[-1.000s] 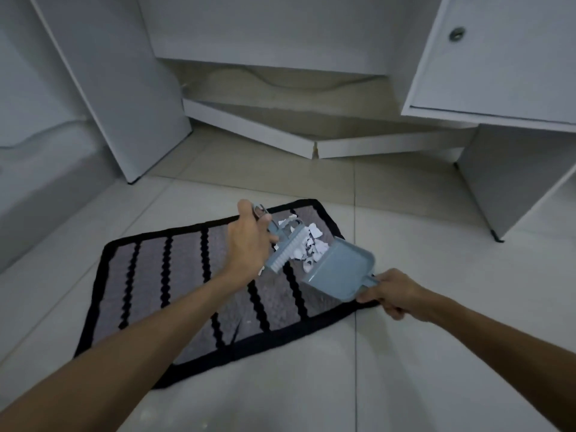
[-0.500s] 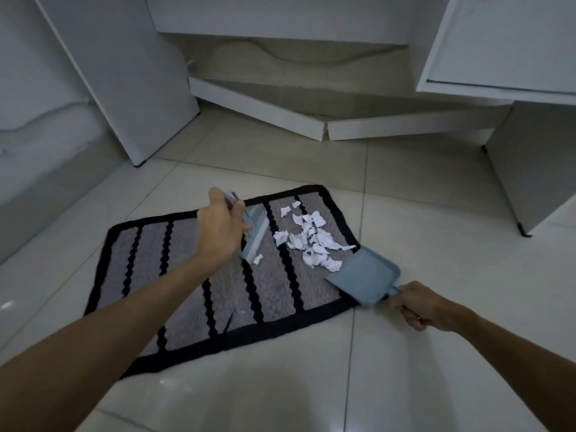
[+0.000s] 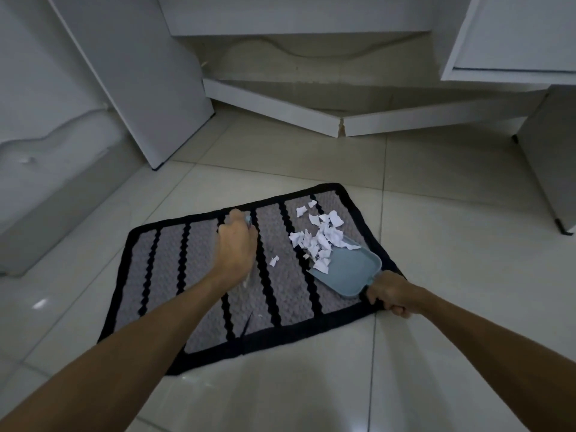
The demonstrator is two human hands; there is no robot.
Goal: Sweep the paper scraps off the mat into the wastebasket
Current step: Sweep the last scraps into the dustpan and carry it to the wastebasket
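Observation:
A grey mat (image 3: 174, 269) with black stripes and a black border lies on the tiled floor. White paper scraps (image 3: 318, 238) are heaped on its right part, some on the lip of a blue dustpan (image 3: 349, 269). One stray scrap (image 3: 274, 260) lies left of the heap. My right hand (image 3: 389, 294) grips the dustpan's handle at the mat's right edge. My left hand (image 3: 235, 244) is closed on a small blue hand brush (image 3: 248, 220), mostly hidden and blurred, over the middle of the mat. No wastebasket is in view.
A white desk stands ahead, with a side panel (image 3: 140, 73) at left and a cabinet (image 3: 514, 35) at right. Broken white boards (image 3: 311, 116) lie on the floor under it. A pale low ledge (image 3: 46, 182) runs along the left. Glossy tiles surround the mat.
My left hand has drawn the brush back leftward, away from the scraps. The dustpan has slid further onto the mat, under the heap's edge, with my right hand following.

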